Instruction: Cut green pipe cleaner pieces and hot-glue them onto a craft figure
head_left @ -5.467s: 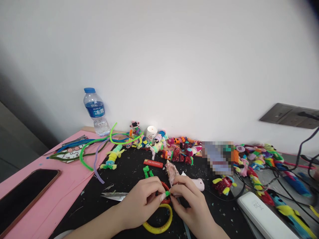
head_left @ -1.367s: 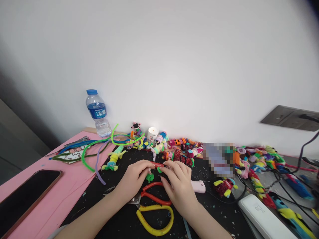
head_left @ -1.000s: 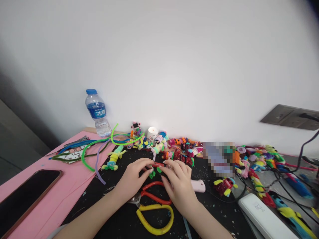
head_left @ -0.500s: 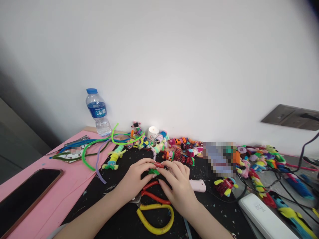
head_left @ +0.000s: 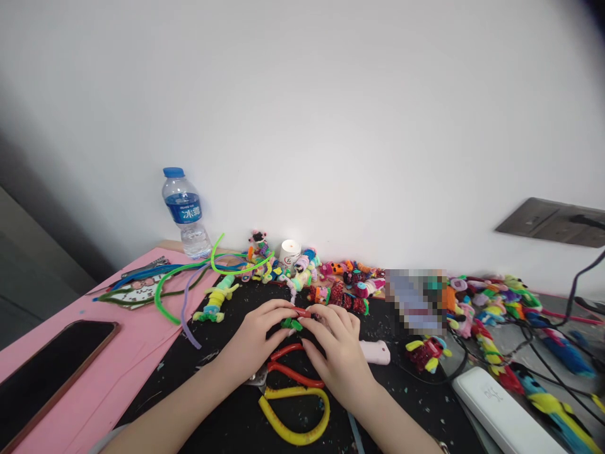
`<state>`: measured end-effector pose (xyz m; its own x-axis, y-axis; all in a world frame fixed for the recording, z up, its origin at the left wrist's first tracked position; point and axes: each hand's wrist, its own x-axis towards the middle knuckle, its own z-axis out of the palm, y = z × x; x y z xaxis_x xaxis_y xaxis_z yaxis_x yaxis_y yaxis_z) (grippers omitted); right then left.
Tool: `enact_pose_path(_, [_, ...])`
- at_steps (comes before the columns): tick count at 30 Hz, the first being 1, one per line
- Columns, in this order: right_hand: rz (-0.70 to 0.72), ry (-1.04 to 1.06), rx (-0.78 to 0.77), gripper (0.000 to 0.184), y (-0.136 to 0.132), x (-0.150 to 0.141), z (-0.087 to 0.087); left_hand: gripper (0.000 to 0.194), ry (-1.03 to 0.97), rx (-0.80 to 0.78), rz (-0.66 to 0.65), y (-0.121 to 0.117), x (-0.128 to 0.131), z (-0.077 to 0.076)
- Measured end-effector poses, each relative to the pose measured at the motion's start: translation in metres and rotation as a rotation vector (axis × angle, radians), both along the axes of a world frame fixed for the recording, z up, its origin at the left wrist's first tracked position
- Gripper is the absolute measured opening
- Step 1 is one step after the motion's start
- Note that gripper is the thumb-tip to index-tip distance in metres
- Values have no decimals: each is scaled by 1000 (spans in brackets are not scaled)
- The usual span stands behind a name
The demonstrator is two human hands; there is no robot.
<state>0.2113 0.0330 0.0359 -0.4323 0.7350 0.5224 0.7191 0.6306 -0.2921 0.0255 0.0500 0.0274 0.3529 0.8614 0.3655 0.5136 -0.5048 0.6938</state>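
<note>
Above the black mat (head_left: 222,359), my left hand (head_left: 255,334) and my right hand (head_left: 338,350) meet with fingers closed around a small green piece of pipe cleaner (head_left: 292,325). A short red ribbed piece (head_left: 301,311) shows between the fingertips of both hands; its kind is unclear. The fingers hide part of what is held. Just below them lie scissors (head_left: 295,416) with one red and one yellow handle loop, partly covered by my right hand. A pale pink handle (head_left: 375,353) sticks out beyond my right hand.
Left: pink sheet, phone (head_left: 57,372), loose pipe cleaners (head_left: 163,296), water bottle (head_left: 183,214). Small pipe-cleaner figures (head_left: 338,293) line the wall around a white paper cup (head_left: 290,252). Right: white power bank (head_left: 501,410), black cables (head_left: 543,353), a red-and-yellow figure (head_left: 428,353).
Both hands stay in nearly the same place. The green piece and the red piece between the fingers have shifted only slightly.
</note>
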Motion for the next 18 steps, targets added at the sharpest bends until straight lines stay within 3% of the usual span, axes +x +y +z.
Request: enact_pose_path(18, [-14, -4, 10, 22, 1, 0, 0, 16, 12, 5, -17, 1, 0, 0])
